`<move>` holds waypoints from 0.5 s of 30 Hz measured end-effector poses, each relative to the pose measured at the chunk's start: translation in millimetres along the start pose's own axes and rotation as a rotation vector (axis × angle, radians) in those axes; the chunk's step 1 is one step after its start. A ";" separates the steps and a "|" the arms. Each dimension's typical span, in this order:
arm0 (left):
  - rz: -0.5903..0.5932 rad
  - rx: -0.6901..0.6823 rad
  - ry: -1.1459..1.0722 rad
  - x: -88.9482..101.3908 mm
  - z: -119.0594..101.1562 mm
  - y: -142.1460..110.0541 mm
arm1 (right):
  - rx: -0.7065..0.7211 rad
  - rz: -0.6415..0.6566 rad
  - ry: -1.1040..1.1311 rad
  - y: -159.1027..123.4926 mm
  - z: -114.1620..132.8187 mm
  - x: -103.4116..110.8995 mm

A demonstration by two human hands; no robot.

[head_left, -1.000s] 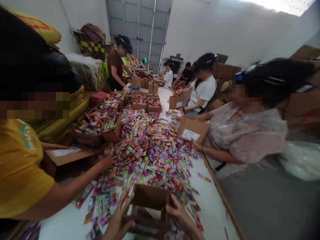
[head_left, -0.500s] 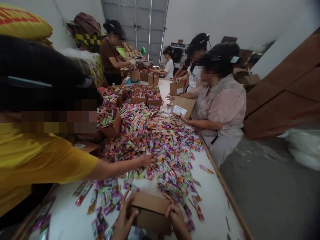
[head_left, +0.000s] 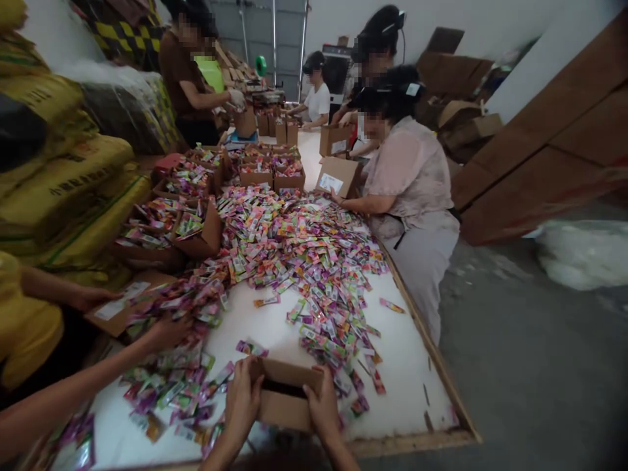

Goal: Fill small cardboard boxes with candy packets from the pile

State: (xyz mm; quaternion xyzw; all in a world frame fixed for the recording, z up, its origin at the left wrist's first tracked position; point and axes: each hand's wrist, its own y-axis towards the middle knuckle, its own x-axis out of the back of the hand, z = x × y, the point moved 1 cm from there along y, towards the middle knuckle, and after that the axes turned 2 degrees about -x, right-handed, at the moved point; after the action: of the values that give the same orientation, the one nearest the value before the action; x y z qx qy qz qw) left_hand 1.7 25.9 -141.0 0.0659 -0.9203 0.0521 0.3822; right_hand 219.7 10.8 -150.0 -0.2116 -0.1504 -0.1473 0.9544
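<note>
Small brown cardboard box (head_left: 287, 399) grasped between left hand (head_left: 244, 400) and right hand (head_left: 321, 405); long axis crosswise; both hands equally near.

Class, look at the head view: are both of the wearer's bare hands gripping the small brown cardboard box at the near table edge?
Yes, the left hand and right hand clasp opposite sides of the small brown cardboard box.

No legible text anywhere. Dark print on the yellow sacks (head_left: 63, 190), white labels on the cardboard boxes (head_left: 338, 175) and wording on the sachets (head_left: 294, 242): all too blurred to read.
</note>
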 end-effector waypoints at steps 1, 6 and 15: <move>-0.004 -0.033 0.103 3.0 -4.9 -0.5 | 0.006 -0.002 -0.010 0.4 0.6 -1.6; 0.661 -0.615 0.275 30.5 -44.7 20.2 | 0.000 0.167 0.031 7.3 -8.5 -1.4; -0.054 0.398 -0.326 66.3 73.4 -6.5 | -0.122 -0.350 -0.194 151.2 -49.9 78.8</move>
State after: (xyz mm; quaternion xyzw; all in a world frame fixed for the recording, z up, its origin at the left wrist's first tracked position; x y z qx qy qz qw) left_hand -94.8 3.4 -145.2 0.1720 -0.9392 0.2106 0.2096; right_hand 355.0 102.3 -220.0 -0.2529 -0.2670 -0.2986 0.8807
